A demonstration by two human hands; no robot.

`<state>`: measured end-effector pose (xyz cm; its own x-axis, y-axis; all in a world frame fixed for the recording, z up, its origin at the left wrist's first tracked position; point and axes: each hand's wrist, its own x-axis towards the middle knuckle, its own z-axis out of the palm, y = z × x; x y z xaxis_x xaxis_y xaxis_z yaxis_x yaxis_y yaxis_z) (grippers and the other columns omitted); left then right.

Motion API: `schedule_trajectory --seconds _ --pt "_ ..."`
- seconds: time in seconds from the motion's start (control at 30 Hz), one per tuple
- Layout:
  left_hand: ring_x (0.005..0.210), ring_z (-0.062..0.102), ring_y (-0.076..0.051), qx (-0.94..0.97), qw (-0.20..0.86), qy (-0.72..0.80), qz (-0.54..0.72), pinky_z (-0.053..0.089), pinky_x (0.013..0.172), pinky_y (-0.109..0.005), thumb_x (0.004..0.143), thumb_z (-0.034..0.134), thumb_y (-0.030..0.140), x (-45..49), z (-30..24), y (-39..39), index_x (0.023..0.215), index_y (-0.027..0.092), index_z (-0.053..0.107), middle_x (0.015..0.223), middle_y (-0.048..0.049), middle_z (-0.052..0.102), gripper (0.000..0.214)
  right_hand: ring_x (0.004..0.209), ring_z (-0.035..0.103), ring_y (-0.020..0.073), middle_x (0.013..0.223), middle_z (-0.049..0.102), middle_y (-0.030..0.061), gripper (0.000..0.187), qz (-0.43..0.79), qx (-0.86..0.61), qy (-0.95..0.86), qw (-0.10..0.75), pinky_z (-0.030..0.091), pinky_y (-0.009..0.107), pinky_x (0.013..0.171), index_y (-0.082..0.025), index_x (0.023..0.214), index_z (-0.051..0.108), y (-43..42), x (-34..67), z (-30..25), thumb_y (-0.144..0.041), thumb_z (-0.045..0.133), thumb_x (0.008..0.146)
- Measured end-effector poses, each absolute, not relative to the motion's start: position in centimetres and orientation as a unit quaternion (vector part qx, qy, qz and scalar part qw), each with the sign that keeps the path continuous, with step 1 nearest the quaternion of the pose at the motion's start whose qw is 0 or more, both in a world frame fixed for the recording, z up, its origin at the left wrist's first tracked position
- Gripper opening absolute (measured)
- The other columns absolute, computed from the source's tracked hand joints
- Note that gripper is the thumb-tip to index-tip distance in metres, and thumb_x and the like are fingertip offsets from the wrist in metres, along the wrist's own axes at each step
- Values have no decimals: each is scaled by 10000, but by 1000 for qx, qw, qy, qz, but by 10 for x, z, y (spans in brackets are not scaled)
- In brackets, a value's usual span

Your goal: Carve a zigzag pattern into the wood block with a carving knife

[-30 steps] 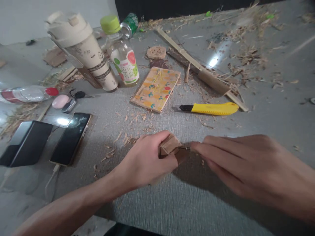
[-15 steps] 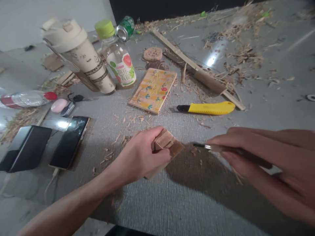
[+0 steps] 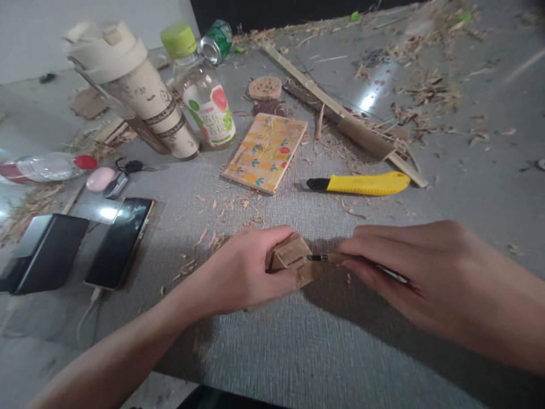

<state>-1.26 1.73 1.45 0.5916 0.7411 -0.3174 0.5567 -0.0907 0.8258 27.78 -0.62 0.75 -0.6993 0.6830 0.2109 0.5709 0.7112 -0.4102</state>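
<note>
Near the middle of the head view, my left hand (image 3: 244, 270) is closed around a small block of wood (image 3: 293, 255) with cut grooves in its face. My right hand (image 3: 409, 267) pinches a slim carving knife (image 3: 336, 258), its dark tip pointing left at the block's right side. The tip looks to be at the wood, though I cannot tell whether it cuts in. Beyond both hands lies a yellow utility knife (image 3: 368, 183), and left of that a painted wooden board (image 3: 266, 152).
Wood shavings (image 3: 426, 91) litter the table (image 3: 298, 352). A tumbler (image 3: 145, 96), a drink bottle (image 3: 206, 102) and a green can (image 3: 217, 41) stand or lie at the back left. A phone (image 3: 121, 241) with a cable rests at left. Wooden strips (image 3: 340, 113) lie behind the utility knife.
My right hand has moved left with the carving knife, bringing its tip from beside the block to the wood. My left hand has turned the block slightly.
</note>
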Motion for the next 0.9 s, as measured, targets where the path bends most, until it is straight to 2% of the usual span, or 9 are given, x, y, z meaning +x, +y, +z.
schedule_trajectory --seconds 0.13,0.33,0.67,0.8,0.9 --pt "673 454 -136 734 509 441 87 330 632 -298 944 735 239 -14 13 17 813 242 527 718 76 506 246 584 573 141 780 647 -45 205 161 -340 -910 177 330 357 572 -237 1096 725 -6 276 9 -235 549 1200" --pt "657 444 -141 731 514 441 86 326 628 -297 932 724 231 -13 12 17 807 246 534 702 72 498 228 604 586 139 810 671 -41 181 167 -337 -908 186 333 354 582 -230 1163 736 -7 276 7 -232 558 1198" --pt "669 415 -140 733 513 438 89 307 624 -307 927 739 257 -12 13 17 791 243 494 705 73 470 280 573 496 145 760 588 -48 212 108 -319 -924 179 279 367 588 -230 1053 689 -9 277 5 -213 538 1201" --pt "672 433 -144 720 528 443 84 313 614 -305 889 707 221 -10 14 18 795 239 548 711 64 513 186 572 440 154 768 581 -42 240 51 -283 -945 156 257 393 599 -234 1003 667 -12 279 6 -125 528 1166" --pt "693 482 -147 701 550 447 81 331 616 -297 871 698 224 -9 15 19 828 232 618 736 55 566 91 571 450 165 761 575 -27 288 16 -267 -953 146 246 419 600 -233 949 634 -16 276 7 -87 482 1144"
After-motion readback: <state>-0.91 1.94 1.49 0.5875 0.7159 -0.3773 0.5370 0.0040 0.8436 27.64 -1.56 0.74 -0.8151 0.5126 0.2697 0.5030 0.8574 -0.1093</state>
